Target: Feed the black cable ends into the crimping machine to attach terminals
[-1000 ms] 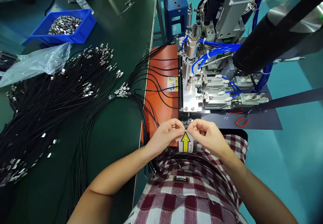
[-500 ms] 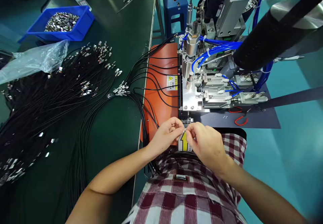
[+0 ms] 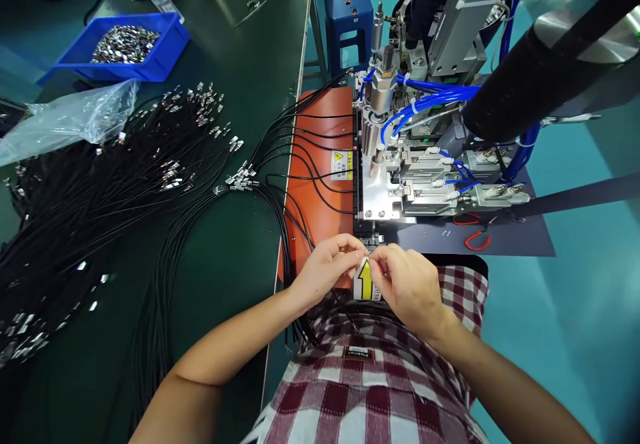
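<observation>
My left hand [image 3: 327, 267] is closed, thumb and forefinger pinched at the front end of the machine. A thin black cable [image 3: 301, 221] runs down over the orange plate into this hand. Fingertip to fingertip with it, my right hand [image 3: 407, 287] is also closed in a pinch. A tiny pale piece shows between the two hands, too small to name. Just below the fingertips is a white label with a yellow arrow [image 3: 367, 281]. Right beyond them sits the machine's small metal track [image 3: 371, 239].
Several black cables lead across the orange plate [image 3: 325, 214] into the machine [image 3: 377, 194]. A cable bundle [image 3: 173, 257] and a large cable pile [image 3: 115, 177] lie on the green table. Behind are a blue bin [image 3: 167, 47] of metal parts and a blue stool [image 3: 349, 5]. Red-handled pliers [image 3: 477, 239] lie at right.
Both hands stay pinched together in nearly the same spot, with only slight finger movement. The camera view has shifted a little.
</observation>
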Action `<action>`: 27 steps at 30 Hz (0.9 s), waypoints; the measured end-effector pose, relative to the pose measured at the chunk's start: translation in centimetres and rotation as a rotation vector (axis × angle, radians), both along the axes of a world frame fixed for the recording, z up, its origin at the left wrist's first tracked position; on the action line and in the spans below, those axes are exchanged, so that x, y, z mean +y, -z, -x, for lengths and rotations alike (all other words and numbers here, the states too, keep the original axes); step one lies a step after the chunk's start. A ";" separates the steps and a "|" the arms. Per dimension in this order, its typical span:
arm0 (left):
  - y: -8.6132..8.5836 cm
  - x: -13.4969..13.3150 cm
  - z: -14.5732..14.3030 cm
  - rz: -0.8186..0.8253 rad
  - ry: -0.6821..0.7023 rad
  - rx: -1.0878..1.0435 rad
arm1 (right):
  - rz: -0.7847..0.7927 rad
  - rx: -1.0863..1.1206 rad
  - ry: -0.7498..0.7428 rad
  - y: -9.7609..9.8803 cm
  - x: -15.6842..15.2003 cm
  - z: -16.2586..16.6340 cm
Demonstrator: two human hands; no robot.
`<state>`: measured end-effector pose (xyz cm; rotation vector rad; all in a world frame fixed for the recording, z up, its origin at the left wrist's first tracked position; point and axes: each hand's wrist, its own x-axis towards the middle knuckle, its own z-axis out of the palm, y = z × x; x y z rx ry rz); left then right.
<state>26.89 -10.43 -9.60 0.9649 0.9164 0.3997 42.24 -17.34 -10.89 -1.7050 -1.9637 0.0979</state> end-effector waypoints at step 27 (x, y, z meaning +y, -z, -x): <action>0.2 -0.1 0.1 -0.027 0.021 0.054 | 0.349 0.824 0.116 1.1 -1.0 0.0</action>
